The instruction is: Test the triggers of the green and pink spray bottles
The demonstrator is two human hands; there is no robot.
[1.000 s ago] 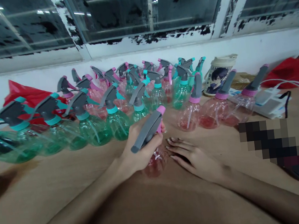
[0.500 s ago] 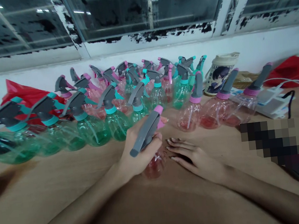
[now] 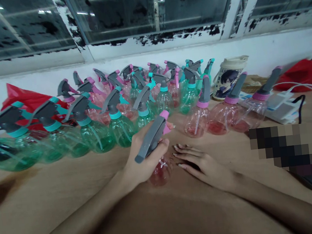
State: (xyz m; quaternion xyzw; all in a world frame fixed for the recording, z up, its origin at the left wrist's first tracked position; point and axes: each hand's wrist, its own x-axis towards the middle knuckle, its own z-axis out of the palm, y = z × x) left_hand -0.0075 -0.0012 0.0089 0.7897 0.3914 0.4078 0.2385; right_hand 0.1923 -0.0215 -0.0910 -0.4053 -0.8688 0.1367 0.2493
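Note:
My left hand (image 3: 145,153) is wrapped round the neck of a pink spray bottle (image 3: 160,172), just under its grey trigger head with a pink nozzle. The bottle stands on the wooden table (image 3: 74,192), and its collar is hidden by my fingers. To the right of it, my right hand (image 3: 198,161) rests on the tabletop with fingers stretched out, holding nothing. Its fingertips point at the bottle without gripping it. Ahead of my right hand stands another pink spray bottle (image 3: 195,124).
Green spray bottles (image 3: 96,136) with teal collars line the left, with several more bottles behind. Further right are a printed cup (image 3: 226,80), a white power strip (image 3: 283,109) with cables and a red bag (image 3: 304,73). Another red bag (image 3: 21,97) lies at back left.

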